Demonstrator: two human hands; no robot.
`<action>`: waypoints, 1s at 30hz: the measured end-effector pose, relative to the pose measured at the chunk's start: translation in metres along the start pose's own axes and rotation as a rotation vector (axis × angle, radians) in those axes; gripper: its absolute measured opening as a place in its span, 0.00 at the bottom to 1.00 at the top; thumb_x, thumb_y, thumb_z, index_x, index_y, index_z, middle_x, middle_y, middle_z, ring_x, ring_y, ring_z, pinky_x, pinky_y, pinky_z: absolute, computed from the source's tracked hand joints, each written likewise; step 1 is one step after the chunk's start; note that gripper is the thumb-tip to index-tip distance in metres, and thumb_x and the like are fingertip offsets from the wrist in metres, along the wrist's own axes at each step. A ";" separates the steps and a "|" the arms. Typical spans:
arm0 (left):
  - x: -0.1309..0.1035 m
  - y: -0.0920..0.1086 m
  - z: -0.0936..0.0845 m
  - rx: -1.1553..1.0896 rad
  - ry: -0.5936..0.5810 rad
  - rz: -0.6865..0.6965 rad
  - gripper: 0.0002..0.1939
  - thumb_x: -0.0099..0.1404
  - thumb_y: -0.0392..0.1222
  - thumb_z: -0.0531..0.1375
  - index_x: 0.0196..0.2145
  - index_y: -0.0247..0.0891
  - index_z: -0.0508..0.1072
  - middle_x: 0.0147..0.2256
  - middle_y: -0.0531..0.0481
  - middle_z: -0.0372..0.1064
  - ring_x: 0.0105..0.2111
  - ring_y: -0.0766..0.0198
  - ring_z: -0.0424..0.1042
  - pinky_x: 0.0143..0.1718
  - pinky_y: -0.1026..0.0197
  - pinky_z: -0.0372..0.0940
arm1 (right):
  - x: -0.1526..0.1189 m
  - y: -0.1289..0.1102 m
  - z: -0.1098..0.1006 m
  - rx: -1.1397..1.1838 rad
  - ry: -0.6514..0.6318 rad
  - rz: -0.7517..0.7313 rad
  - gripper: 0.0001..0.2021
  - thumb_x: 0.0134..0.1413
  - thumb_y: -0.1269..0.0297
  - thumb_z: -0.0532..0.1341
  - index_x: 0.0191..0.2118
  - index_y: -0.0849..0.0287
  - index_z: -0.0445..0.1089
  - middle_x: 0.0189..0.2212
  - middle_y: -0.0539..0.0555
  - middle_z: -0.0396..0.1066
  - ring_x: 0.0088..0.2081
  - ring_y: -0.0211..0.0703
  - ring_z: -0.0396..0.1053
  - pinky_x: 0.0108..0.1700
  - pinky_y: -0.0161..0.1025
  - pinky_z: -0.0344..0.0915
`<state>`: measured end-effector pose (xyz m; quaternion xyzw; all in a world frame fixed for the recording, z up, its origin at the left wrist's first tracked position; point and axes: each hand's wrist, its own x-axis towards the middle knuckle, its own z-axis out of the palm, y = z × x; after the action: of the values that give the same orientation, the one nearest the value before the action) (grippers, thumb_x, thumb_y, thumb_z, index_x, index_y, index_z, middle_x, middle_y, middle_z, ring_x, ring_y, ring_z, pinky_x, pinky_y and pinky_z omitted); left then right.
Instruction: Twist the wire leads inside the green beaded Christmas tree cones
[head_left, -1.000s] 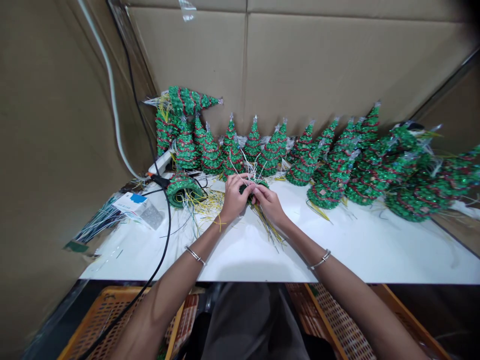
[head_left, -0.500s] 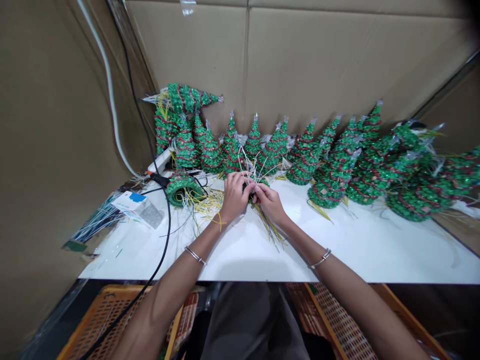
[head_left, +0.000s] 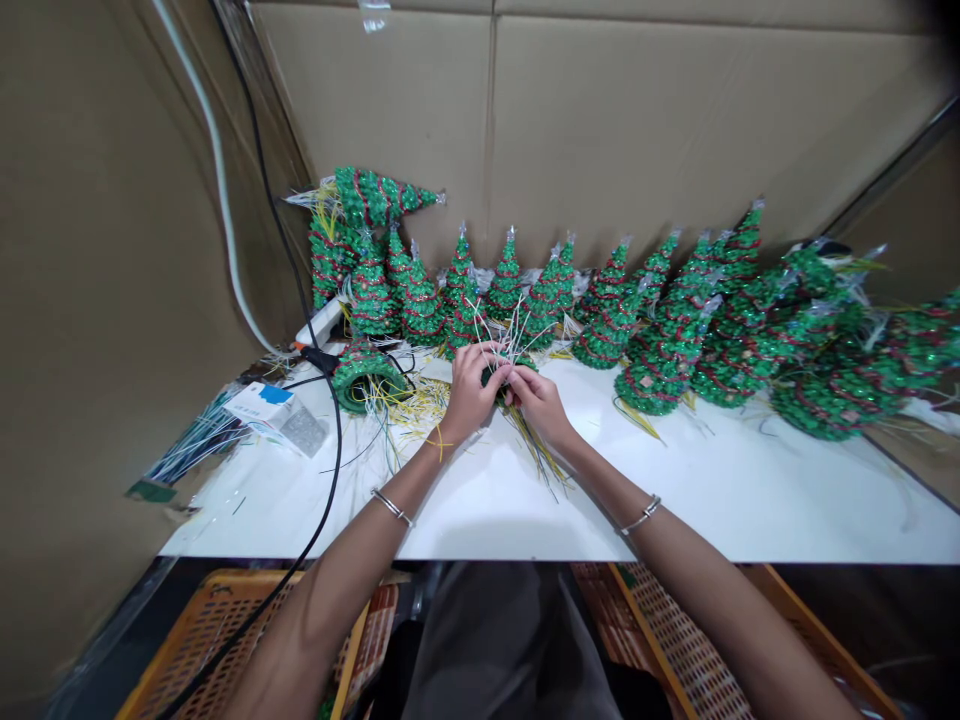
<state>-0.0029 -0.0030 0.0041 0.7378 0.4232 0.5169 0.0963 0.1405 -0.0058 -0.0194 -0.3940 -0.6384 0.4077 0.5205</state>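
White wires (head_left: 516, 335) fan upward between my two hands at the middle of the table. My left hand (head_left: 472, 388) is closed on them, its thumb and fingers pinching near their base. From the right, my right hand (head_left: 538, 398) pinches the same bunch, its fingertips meeting the left thumb. Behind and under the fingers is a green tinsel tree, mostly hidden, lying with its base toward me. Yellow and dark wires (head_left: 534, 445) trail from below my hands onto the white table (head_left: 675, 490). The exact strands in each pinch are too small to make out.
Several small green Christmas trees (head_left: 506, 275) line the back, with more crowded at the right. A tree on its side (head_left: 367, 375) and loose yellow wires (head_left: 420, 410) lie left. A small box (head_left: 274, 415), a black cable (head_left: 337, 450) and orange crates (head_left: 217, 600) are nearby.
The white wires' tips have shifted and spread slightly differently above my fingers. Both hands stay in nearly the same place, still pinching.
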 end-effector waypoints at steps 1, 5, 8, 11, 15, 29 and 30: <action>0.000 0.001 0.000 -0.007 0.013 -0.003 0.04 0.69 0.41 0.58 0.35 0.42 0.71 0.48 0.49 0.72 0.52 0.57 0.65 0.57 0.48 0.57 | 0.000 0.000 0.000 0.005 -0.001 0.003 0.21 0.60 0.44 0.56 0.40 0.59 0.71 0.21 0.48 0.65 0.25 0.38 0.61 0.30 0.35 0.58; 0.000 0.002 0.001 -0.026 0.039 -0.005 0.05 0.68 0.41 0.58 0.33 0.42 0.71 0.46 0.49 0.73 0.51 0.57 0.66 0.56 0.49 0.59 | 0.000 -0.002 0.000 0.019 -0.010 0.013 0.20 0.60 0.45 0.56 0.38 0.59 0.71 0.21 0.48 0.64 0.24 0.37 0.60 0.29 0.35 0.57; 0.001 0.001 0.000 -0.036 0.041 0.005 0.04 0.68 0.41 0.59 0.34 0.42 0.71 0.46 0.50 0.73 0.50 0.58 0.66 0.56 0.49 0.58 | 0.000 -0.003 -0.001 0.005 -0.012 0.006 0.19 0.61 0.46 0.56 0.37 0.59 0.70 0.21 0.48 0.64 0.24 0.37 0.59 0.29 0.36 0.56; 0.001 0.001 0.000 -0.034 0.035 0.007 0.03 0.68 0.41 0.59 0.34 0.42 0.72 0.47 0.50 0.73 0.51 0.57 0.66 0.56 0.49 0.59 | 0.001 -0.002 -0.001 -0.014 -0.014 0.000 0.19 0.61 0.46 0.56 0.36 0.59 0.71 0.21 0.48 0.64 0.24 0.37 0.60 0.29 0.36 0.57; 0.000 0.001 0.002 -0.012 0.048 0.007 0.04 0.68 0.41 0.59 0.34 0.42 0.70 0.45 0.49 0.72 0.50 0.58 0.66 0.55 0.50 0.59 | 0.001 -0.001 -0.001 0.009 -0.015 0.006 0.20 0.60 0.46 0.57 0.36 0.59 0.71 0.21 0.48 0.64 0.25 0.37 0.61 0.30 0.35 0.58; 0.002 0.001 0.000 -0.043 -0.035 -0.017 0.10 0.71 0.45 0.53 0.40 0.42 0.72 0.50 0.47 0.69 0.53 0.57 0.62 0.59 0.51 0.55 | 0.000 -0.002 -0.002 -0.012 -0.031 -0.005 0.19 0.61 0.47 0.57 0.36 0.60 0.71 0.22 0.48 0.65 0.25 0.37 0.61 0.30 0.35 0.58; 0.002 0.001 0.000 -0.046 -0.027 -0.016 0.10 0.71 0.45 0.53 0.39 0.41 0.72 0.49 0.47 0.70 0.53 0.57 0.62 0.59 0.51 0.55 | 0.000 -0.002 -0.002 -0.015 -0.029 -0.006 0.19 0.61 0.47 0.57 0.37 0.60 0.71 0.22 0.48 0.66 0.25 0.37 0.61 0.30 0.35 0.58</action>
<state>-0.0020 -0.0026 0.0063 0.7389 0.4157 0.5157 0.1233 0.1421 -0.0060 -0.0172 -0.3901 -0.6500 0.4073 0.5093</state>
